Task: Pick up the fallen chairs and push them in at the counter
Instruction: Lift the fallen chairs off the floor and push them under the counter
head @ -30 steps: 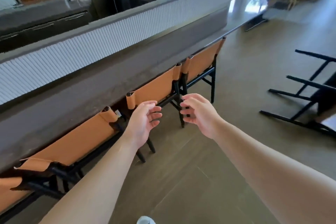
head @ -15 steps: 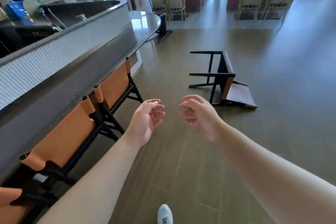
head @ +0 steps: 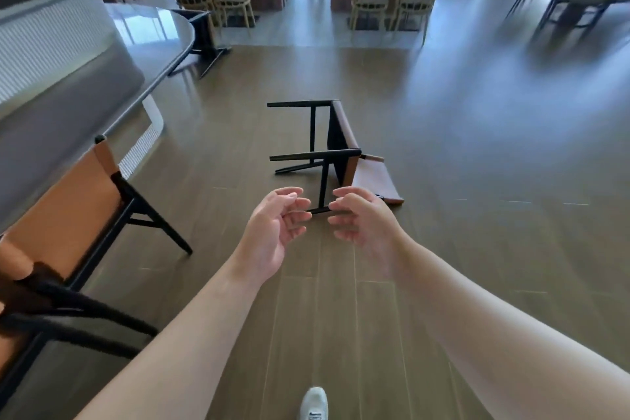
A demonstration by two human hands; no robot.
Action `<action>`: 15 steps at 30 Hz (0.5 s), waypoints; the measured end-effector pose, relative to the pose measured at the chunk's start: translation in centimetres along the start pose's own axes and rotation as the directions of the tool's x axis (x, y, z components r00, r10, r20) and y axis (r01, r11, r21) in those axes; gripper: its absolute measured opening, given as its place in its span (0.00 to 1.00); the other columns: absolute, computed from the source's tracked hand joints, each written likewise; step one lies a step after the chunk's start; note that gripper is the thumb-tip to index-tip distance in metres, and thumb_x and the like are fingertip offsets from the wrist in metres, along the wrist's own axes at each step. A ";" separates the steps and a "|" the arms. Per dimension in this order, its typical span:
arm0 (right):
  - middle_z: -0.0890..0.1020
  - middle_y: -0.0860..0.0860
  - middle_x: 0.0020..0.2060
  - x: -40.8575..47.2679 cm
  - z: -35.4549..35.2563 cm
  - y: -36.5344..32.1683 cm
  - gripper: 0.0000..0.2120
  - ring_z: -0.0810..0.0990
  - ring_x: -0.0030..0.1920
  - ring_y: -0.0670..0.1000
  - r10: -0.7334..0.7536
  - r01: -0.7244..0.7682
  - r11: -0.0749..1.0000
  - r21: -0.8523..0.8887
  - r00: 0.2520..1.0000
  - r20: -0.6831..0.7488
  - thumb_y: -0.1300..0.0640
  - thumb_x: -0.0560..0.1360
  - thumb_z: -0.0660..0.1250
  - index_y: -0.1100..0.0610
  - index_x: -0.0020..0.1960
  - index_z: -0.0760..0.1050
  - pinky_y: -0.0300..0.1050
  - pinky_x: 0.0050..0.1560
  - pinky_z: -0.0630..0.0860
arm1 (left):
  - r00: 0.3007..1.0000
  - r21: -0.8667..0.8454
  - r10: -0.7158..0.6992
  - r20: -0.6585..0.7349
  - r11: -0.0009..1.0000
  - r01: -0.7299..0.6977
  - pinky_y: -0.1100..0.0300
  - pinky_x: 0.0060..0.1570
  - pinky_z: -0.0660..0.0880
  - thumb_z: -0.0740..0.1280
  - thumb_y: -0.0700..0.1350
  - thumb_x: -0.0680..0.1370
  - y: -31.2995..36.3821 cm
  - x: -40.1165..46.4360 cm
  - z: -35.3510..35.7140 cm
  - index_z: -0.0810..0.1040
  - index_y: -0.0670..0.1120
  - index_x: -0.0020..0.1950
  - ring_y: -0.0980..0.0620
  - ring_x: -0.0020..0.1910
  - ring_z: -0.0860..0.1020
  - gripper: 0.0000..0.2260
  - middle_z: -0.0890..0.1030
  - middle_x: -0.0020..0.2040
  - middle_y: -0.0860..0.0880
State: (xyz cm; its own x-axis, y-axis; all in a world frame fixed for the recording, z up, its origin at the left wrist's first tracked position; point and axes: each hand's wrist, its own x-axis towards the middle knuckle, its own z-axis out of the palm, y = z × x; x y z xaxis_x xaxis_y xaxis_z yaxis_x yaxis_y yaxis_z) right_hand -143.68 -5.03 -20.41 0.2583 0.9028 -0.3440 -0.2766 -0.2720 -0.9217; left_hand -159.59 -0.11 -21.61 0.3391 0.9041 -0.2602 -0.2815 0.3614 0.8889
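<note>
One fallen chair (head: pixel 341 150) is left ungrasped; two chairs (head: pixel 68 211), apparently, are tucked at the counter (head: pixel 112 78); left hand (head: pixel 272 232) and right hand (head: pixel 364 222) are held empty, fingers loosely curled.

Fallen chair (head: pixel 344 150): black frame, tan-brown seat. Counter (head: pixel 102 78): grey top, white ribbed front. Floor (head: pixel 443 181): brown planks.

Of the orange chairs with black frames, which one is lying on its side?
The fallen chair out on the open floor, ahead of both hands, with its black legs pointing left. The other orange chair stands upright at the counter on the left.
</note>
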 end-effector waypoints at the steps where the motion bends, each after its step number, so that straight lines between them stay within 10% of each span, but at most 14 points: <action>1: 0.82 0.54 0.47 1.6 -0.6 -0.8 0.07 0.81 0.39 0.51 0.005 -0.005 1.000 -0.002 1.000 -0.020 0.62 0.75 0.66 0.53 0.50 0.79 0.47 0.39 0.77 | 1.000 -0.006 -0.014 0.016 1.000 0.014 0.57 0.41 0.72 0.60 0.43 0.80 0.3 1.9 0.7 0.77 0.46 0.54 0.51 0.41 0.79 0.07 0.82 0.45 0.48; 15: 0.81 0.54 0.45 14.5 -17.3 -9.2 0.08 0.79 0.40 0.52 -0.050 0.099 0.984 0.149 0.951 -0.304 0.64 0.76 0.62 0.55 0.51 0.77 0.44 0.35 0.74 | 0.942 0.054 -0.178 0.284 0.984 0.170 0.57 0.40 0.71 0.59 0.42 0.80 -2.0 21.1 18.8 0.75 0.45 0.57 0.51 0.40 0.79 0.08 0.81 0.45 0.47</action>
State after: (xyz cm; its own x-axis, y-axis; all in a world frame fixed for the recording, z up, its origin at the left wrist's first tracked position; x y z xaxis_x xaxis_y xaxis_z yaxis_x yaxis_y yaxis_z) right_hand -121.42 4.75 -20.04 0.5407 0.7713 -0.3358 -0.3841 -0.1288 -0.9143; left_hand -134.97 13.90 -21.77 0.6244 0.7226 -0.2966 -0.1707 0.4968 0.8509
